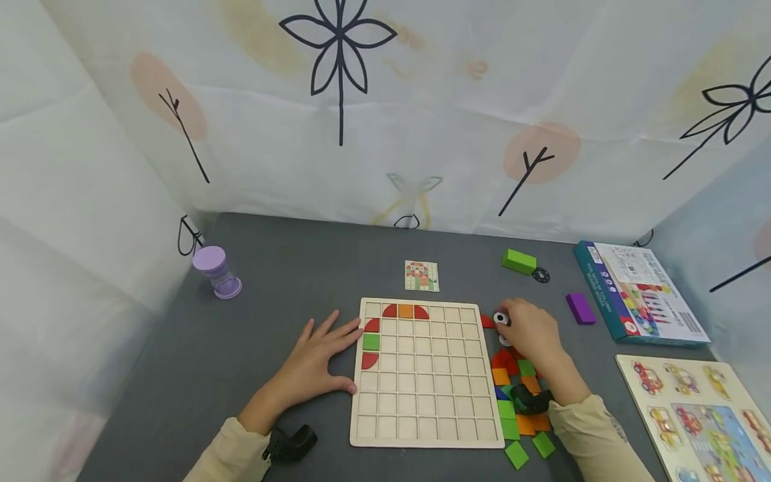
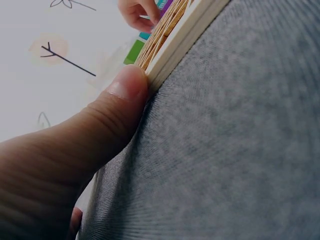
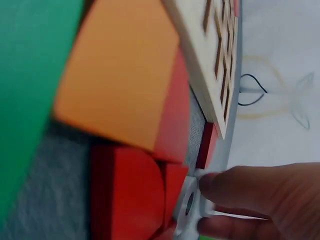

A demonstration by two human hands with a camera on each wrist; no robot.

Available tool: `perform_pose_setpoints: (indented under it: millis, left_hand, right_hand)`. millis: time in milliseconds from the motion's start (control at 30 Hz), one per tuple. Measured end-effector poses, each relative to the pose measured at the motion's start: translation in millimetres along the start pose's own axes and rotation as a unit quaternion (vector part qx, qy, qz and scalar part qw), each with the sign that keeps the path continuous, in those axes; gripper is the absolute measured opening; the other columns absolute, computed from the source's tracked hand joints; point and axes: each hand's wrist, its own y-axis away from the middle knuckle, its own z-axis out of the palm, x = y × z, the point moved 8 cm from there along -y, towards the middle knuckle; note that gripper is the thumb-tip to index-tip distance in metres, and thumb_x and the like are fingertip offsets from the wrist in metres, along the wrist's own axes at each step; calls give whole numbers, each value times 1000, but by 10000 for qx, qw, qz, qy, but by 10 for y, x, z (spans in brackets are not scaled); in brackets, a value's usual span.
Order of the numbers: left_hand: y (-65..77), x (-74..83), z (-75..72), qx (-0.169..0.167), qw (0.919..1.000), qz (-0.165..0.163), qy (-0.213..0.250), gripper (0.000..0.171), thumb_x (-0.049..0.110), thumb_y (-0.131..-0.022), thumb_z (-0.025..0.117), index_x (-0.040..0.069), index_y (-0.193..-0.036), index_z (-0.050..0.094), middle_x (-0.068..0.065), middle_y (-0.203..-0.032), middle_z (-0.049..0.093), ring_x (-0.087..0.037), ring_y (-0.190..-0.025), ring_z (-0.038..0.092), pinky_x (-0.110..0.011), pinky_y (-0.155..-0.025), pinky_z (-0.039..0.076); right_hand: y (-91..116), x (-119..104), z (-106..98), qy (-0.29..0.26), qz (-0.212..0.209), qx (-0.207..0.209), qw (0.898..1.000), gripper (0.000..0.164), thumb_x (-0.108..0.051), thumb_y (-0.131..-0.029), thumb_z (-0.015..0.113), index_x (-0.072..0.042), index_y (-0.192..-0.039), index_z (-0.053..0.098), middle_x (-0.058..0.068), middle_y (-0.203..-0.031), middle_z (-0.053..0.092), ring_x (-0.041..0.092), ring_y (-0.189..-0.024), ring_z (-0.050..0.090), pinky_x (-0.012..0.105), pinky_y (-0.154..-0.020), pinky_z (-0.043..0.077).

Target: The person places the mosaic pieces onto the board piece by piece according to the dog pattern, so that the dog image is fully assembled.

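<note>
A wooden grid board [image 1: 430,402] lies on the grey table. Red quarter-rounds, an orange square [image 1: 405,311] and a green square [image 1: 371,342] sit in cells along its top and left side. My left hand [image 1: 313,365] rests with spread fingers at the board's left edge; the thumb [image 2: 122,90] touches the rim in the left wrist view. Off the board's upper right corner, my right hand [image 1: 533,331] pinches a white round eye piece [image 1: 500,318] between thumb and finger. Another white eye piece [image 1: 504,341] lies just below it, partly hidden by the hand.
Loose red, orange, green and blue pieces [image 1: 508,410] are heaped along the board's right side. Behind the board lies a pattern card [image 1: 421,276]. A green block [image 1: 519,261], a purple block [image 1: 581,308], a box [image 1: 653,294] and a picture puzzle [image 1: 650,395] are right; a purple sand timer [image 1: 218,271] stands left.
</note>
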Motion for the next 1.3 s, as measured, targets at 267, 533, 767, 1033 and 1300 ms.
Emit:
perform_pose_setpoints:
  millis: [267,533,767,1033,1300]
  left_hand:
    - [-10,-9,-9,25,10000,-21,-30,96,64,-55,66,23,-136,38,7,-143,30,-28,-135,13,-60,-101,2]
    - [-31,13,34,-41,10000,-2,12,95,64,-56,66,23,-137,37,7,-144,28,-27,-136,11,-60,-101,2]
    - [-58,49,30,-71,10000,28,-22,94,62,-56,68,23,-137,38,7,-144,29,-27,-136,12,-60,-101,2]
    - [-49,40,25,-96,9999,-17,-41,95,61,-55,69,23,-137,38,7,-144,29,-28,-136,12,-60,-101,1]
    - [-8,7,9,-46,9999,-104,-2,96,61,-55,69,23,-137,37,7,-144,29,-27,-136,11,-60,-101,1]
  right_hand:
    - [-43,-838,-129,-9,-1198,522,9914,24,-15,-72,72,-11,-95,66,2,-86,60,16,-68,56,29,-53,45]
    - [-101,-1655,72,48,-2404,214,9704,25,-19,-74,71,-17,-98,66,-4,-86,59,12,-73,57,27,-61,46]
    - [-134,-1807,190,217,-2516,113,9675,24,-17,-74,71,-18,-98,67,-4,-88,61,13,-72,59,29,-60,46]
    - [-124,-1806,207,120,-2449,86,9694,26,-18,-75,70,-19,-101,67,-3,-90,61,14,-73,59,29,-61,47]
    - [-146,-1824,205,-97,-2468,103,9690,24,-17,-76,69,-21,-99,67,-5,-87,60,11,-66,56,23,-55,43]
